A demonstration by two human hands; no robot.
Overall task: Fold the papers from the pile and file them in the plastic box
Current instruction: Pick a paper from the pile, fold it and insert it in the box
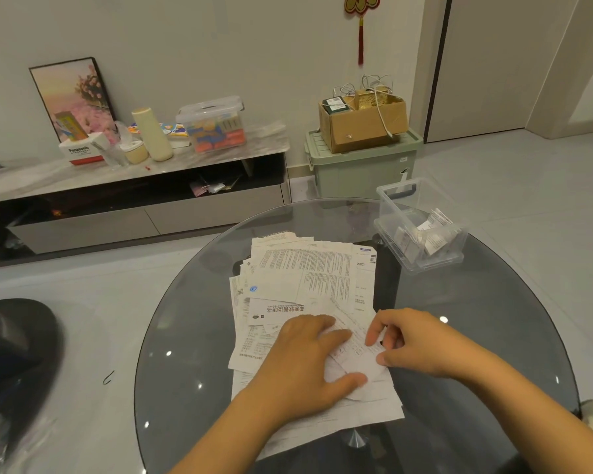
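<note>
A loose pile of printed papers [308, 278] lies spread over the middle of the round glass table [185, 336]. On its near part lies a small creased paper [355, 354]. My left hand [305, 367] presses flat on that paper, fingers straight and thumb spread. My right hand [415, 340] pinches the paper's right edge between thumb and curled fingers. A clear plastic box [421, 227] stands at the table's far right, with several folded papers inside it.
Beyond the table stand a green storage bin [360, 172] with a cardboard box [363, 124] on top, and a low TV cabinet [134, 186] carrying a lidded container, bottles and a picture. A dark chair base [18, 340] sits on the floor at left.
</note>
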